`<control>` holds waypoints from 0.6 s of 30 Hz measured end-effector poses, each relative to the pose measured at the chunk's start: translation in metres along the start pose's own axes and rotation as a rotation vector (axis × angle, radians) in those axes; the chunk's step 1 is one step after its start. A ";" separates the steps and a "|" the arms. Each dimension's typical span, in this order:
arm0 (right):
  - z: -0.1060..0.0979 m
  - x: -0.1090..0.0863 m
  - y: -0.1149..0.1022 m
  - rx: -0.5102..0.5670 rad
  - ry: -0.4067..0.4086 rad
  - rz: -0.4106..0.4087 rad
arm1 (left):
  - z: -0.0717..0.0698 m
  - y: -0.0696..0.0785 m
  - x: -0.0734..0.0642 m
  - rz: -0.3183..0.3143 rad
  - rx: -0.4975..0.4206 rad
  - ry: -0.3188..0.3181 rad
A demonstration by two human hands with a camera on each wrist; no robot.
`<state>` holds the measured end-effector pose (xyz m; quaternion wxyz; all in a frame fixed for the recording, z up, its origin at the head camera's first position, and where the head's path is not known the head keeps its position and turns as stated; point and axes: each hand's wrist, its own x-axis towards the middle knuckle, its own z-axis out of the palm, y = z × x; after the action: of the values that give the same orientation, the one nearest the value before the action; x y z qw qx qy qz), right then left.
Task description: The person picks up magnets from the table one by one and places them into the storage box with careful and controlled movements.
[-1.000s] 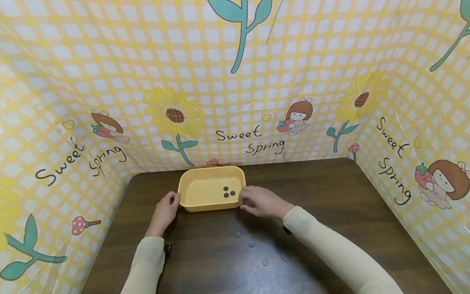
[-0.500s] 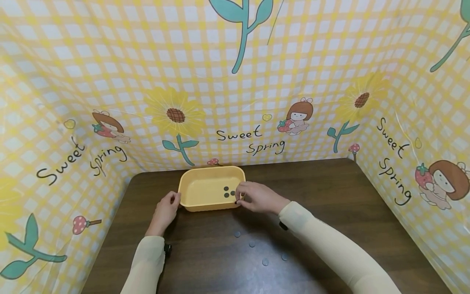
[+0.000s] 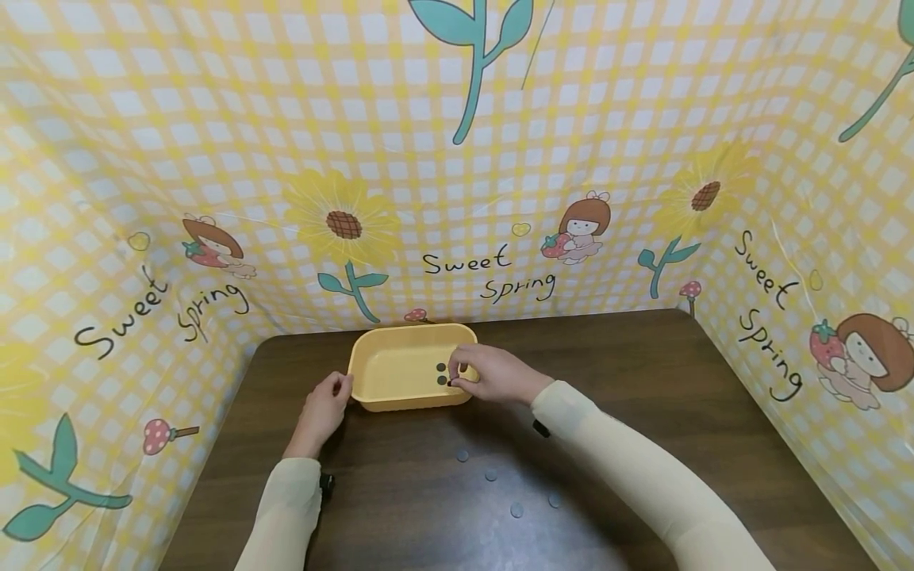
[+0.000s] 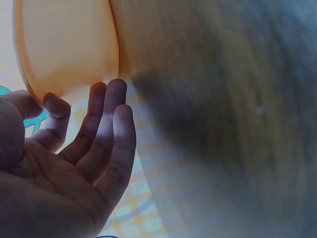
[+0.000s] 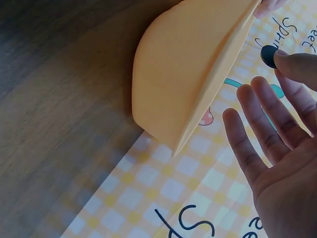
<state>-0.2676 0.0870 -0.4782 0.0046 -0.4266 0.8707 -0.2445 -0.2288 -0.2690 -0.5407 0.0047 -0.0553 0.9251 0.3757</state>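
Observation:
A yellow rectangular basin (image 3: 400, 403) stands at the back of the dark wooden table. My left hand (image 3: 324, 408) pinches its left end, thumb and forefinger at the rim in the left wrist view while the other fingers extend beside it. Over the basin's right end, my right hand (image 3: 496, 373) holds a small dark disc (image 5: 268, 55) between thumb and forefinger, its other fingers spread. Inside the basin, dark discs (image 3: 441, 368) lie near the right end, partly covered by the right hand in the head view.
Several grey discs (image 3: 490, 475) are scattered on the table (image 3: 643, 412) in front of the basin, towards the right forearm. A yellow checked cloth (image 3: 457, 198) with printed flowers hangs behind the table and along both sides.
My right hand has moved left, from beside the basin's right rim to over its inside, carrying the dark disc. My left hand has stayed at the left end.

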 end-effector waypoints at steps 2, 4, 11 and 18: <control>0.000 0.004 0.000 0.007 -0.006 0.007 | -0.001 0.000 0.000 -0.003 -0.002 0.000; 0.000 0.007 0.000 0.010 -0.010 0.011 | -0.001 0.000 0.000 -0.005 -0.004 -0.003; 0.003 0.016 0.001 0.011 -0.016 0.008 | -0.001 -0.001 -0.001 -0.006 0.001 -0.002; 0.006 0.023 0.006 0.015 -0.037 0.026 | -0.001 0.000 -0.001 0.000 0.004 -0.002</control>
<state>-0.2855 0.0702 -0.4818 0.0272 -0.4199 0.8740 -0.2430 -0.2282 -0.2698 -0.5403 0.0058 -0.0549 0.9258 0.3738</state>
